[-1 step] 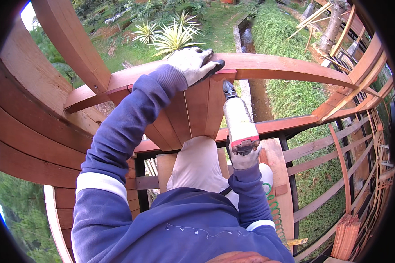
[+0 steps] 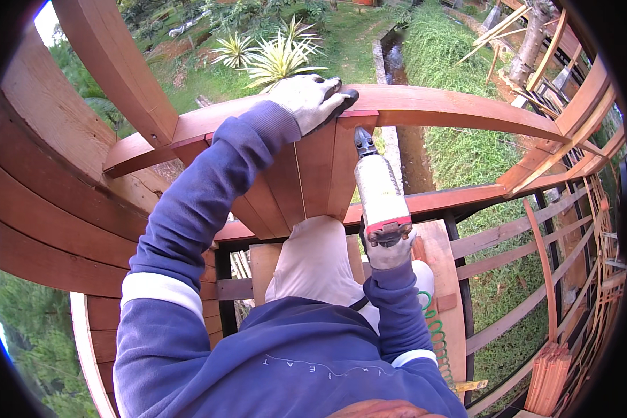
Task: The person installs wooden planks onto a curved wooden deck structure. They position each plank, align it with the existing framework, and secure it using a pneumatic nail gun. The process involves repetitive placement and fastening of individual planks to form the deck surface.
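The nail gun (image 2: 382, 187), white with a red band, is in front of the person, at the right side of the pale trousers (image 2: 315, 254). The gloved right hand (image 2: 390, 256) is closed around it, although the body of the tool hides most of the fingers. A green coiled hose (image 2: 435, 331) hangs beside the right sleeve. Farther, the dark nose of the tool points to the upper end of the upright boards (image 2: 318, 171), near the curved rail (image 2: 460, 111); I cannot tell if it touches. The gloved left hand (image 2: 306, 99) lies over this rail, its fingers partly bent; whether it grips the wood, I cannot tell. Beyond the rail grow spiky plants (image 2: 279, 63), and a narrow water channel (image 2: 416, 157) runs through the grass.
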Demonstrator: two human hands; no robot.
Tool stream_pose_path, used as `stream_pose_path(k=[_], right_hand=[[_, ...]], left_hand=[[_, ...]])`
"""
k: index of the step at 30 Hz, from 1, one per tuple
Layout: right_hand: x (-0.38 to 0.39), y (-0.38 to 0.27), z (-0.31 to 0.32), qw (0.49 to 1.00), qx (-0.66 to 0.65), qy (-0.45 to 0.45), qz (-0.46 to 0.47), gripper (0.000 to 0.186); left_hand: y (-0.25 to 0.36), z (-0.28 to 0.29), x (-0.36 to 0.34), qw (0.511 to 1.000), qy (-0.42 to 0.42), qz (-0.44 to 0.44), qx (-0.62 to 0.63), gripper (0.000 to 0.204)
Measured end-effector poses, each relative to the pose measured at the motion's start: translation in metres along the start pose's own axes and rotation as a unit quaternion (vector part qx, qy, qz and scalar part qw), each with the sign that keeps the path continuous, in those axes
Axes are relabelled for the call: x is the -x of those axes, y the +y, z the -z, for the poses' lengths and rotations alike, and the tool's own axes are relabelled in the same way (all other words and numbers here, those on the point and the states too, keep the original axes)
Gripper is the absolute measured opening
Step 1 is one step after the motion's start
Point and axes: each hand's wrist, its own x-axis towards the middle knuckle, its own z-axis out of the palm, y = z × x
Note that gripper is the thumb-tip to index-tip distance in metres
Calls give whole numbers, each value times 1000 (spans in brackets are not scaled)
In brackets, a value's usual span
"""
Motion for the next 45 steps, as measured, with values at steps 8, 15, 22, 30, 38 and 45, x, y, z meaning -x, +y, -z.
stream_pose_path(k=[8,15,22,30,38,45], right_hand=[[-8,-15,-3,949,245,-55,191,68],[-6,-6,7,956,241,-48,159,66],[15,3,67,976,119,172,50,40],[-12,-23,144,985,-63,-77,-138,18],[-6,97,95,639,557,-525,-73,66],[80,228,34,491,522,-697,-11,47]], left_hand=[[4,1,3,1000,16,3,-20,37],[-5,-11,-2,998,32,38,36,49],[37,15,-7,994,-5,111,-9,83],[41,21,-7,994,-28,102,18,83],[35,13,-6,992,-19,122,-10,78],[37,13,0,991,-11,136,-5,79]])
